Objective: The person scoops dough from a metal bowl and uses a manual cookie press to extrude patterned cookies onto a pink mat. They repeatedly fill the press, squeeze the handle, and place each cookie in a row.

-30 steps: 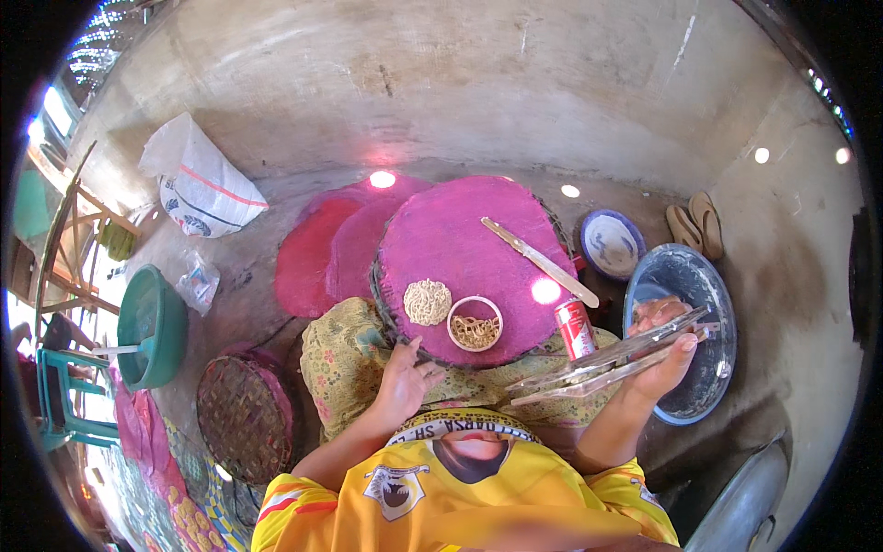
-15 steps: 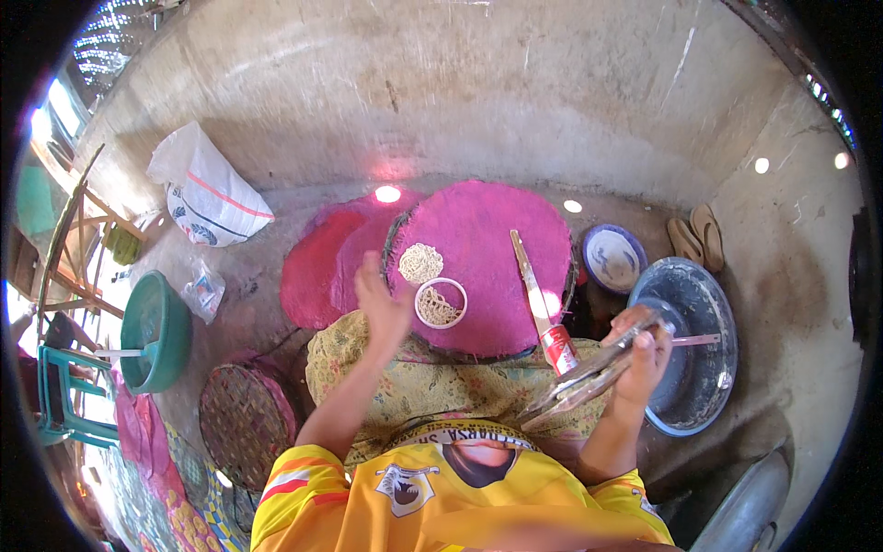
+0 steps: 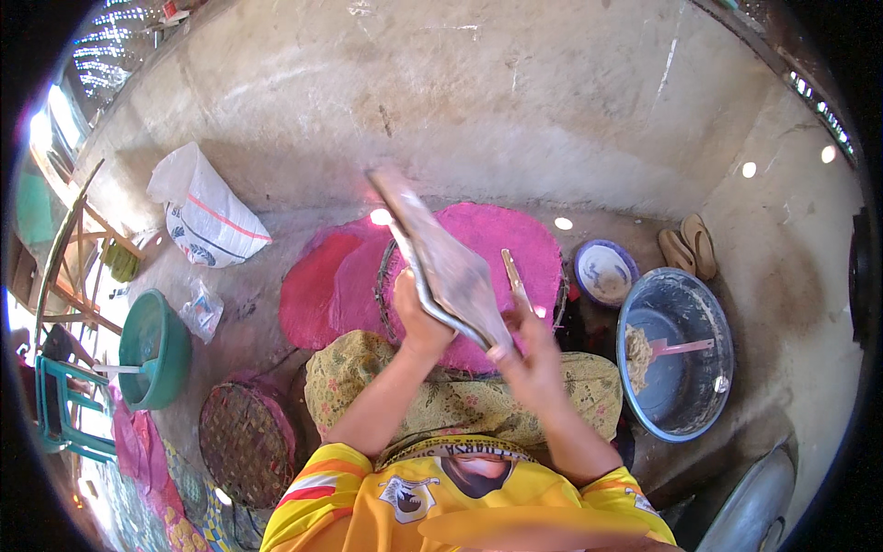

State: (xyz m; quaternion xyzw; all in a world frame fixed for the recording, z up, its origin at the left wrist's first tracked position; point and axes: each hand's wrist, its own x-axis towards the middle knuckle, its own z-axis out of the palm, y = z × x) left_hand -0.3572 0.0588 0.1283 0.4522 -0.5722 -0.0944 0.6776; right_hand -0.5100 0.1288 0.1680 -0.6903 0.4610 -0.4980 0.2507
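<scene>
Both my hands hold a flat, brownish board-like slab (image 3: 451, 262) with a shiny, plastic-like surface, tilted up over a round pink mat (image 3: 538, 235). My left hand (image 3: 420, 317) is closed around its lower left edge. At its near right corner, my right hand (image 3: 533, 363) grips it, thumb on top and fingers blurred. Whether it is one piece or two layers I cannot tell. A narrow flat stick (image 3: 515, 273) lies on the mat beside my right fingers. The slab and my hands hide much of the mat's middle and left.
To the right stand a blue basin (image 3: 676, 405) with pale dough and a pink-handled tool (image 3: 685, 346), a purple-rimmed bowl (image 3: 607, 247) and sandals (image 3: 690, 247). Leftward are a green basin (image 3: 166, 368), a woven basket (image 3: 244, 442), a white sack (image 3: 212, 216) and a teal stool (image 3: 69, 391).
The slab has moved from my right side to over the mat, and my left hand has taken hold of it. It now hides the coiled noodle-like disc and white ring seen before.
</scene>
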